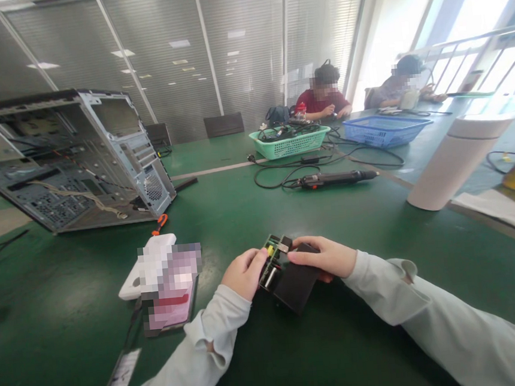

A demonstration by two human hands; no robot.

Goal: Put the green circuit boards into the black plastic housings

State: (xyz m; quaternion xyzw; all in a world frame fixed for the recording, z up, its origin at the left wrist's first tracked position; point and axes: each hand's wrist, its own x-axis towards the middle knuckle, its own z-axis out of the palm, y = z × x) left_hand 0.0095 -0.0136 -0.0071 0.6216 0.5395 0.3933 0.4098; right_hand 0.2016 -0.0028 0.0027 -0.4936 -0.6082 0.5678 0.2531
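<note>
Left hand (243, 275) pinches the circuit board (273, 260); right hand (333, 256), just beside it, clasps the black box (295, 287); light edge pressure suits both

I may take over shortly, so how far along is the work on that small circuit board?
Apparently done: the green circuit board is exposed beside the black casing. In hand: the left hand grips the board side, the right hand the casing. Left: probably parting or closing up the two, which sit together; I can't tell which.
</note>
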